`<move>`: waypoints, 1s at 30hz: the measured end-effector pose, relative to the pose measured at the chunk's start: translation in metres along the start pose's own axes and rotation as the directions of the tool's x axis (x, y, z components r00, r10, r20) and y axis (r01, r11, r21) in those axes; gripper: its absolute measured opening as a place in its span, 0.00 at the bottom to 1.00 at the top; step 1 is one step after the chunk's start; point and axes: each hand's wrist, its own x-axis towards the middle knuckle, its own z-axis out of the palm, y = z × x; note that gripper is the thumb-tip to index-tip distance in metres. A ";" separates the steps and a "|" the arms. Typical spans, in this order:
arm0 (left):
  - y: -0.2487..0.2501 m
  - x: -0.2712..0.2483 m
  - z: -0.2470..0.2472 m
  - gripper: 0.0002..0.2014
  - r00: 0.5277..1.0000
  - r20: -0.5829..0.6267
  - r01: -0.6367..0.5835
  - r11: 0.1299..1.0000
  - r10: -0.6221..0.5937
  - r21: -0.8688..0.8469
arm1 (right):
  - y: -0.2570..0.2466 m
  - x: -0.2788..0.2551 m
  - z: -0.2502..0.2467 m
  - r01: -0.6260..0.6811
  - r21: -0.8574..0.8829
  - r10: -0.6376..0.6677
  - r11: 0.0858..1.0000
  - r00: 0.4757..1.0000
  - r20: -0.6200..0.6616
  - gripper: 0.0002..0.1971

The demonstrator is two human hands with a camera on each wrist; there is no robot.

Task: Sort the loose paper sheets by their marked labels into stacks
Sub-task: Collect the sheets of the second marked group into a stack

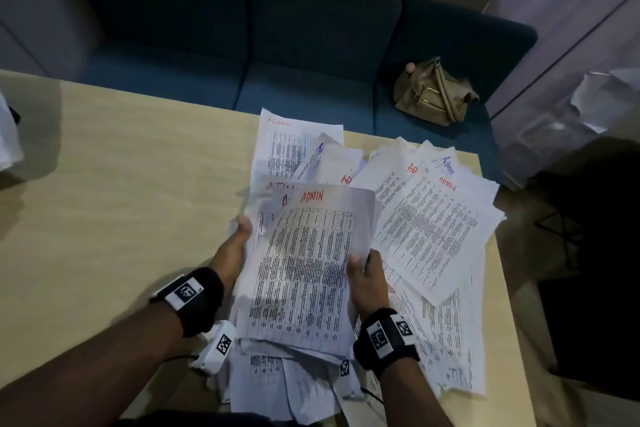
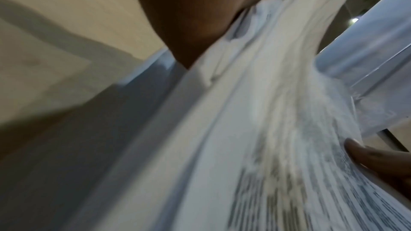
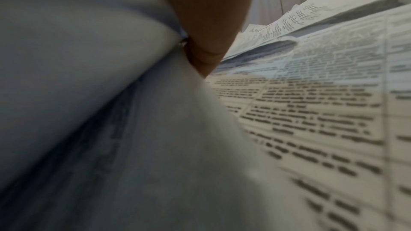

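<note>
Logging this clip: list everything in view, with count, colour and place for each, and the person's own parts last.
held sheets: a few, white, printed tables, top one marked ADMIN in red; lifted over the near pile.
loose sheets: many, white, red or blue labels; spread over the table's right half.
table: one, light wood.
sofa: one, dark blue; behind the table.
handbag: one, tan; on the sofa seat.
wrist bands: two, black with marker tags.
left hand: grip on the held sheets' left edge.
right hand: grip on their right edge.
</note>
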 end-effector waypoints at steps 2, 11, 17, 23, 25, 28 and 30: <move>0.007 0.002 -0.001 0.40 0.993 0.073 -0.094 0.995 0.091 0.028 | -0.004 0.002 0.002 0.020 -0.004 -0.020 1.000 1.000 0.007 0.12; 0.008 0.002 -0.004 0.17 0.973 0.189 -0.204 0.877 0.132 0.434 | -0.017 0.002 0.000 0.077 0.247 -0.077 0.966 0.997 -0.011 0.46; 0.006 -0.002 -0.002 0.19 0.952 0.228 -0.263 0.930 0.207 0.257 | -0.019 0.018 0.000 0.224 -0.052 -0.228 0.973 0.971 -0.073 0.16; 0.012 0.005 -0.004 0.37 0.907 0.371 -0.313 0.908 0.199 0.277 | -0.019 0.030 0.001 0.205 -0.094 -0.215 0.974 0.971 -0.101 0.19; 0.014 0.005 -0.003 0.33 0.890 0.400 -0.353 0.885 0.218 0.305 | -0.018 0.032 0.003 0.182 -0.116 -0.189 0.976 0.980 -0.056 0.12; 0.010 0.015 -0.003 0.25 0.884 0.354 -0.449 0.767 0.306 0.458 | -0.017 0.034 0.005 0.159 -0.102 -0.158 0.982 0.987 0.017 0.06; 0.003 0.021 -0.006 0.24 0.916 0.290 -0.394 0.747 0.275 0.535 | -0.014 0.040 -0.005 0.154 -0.236 -0.176 0.960 0.981 -0.077 0.07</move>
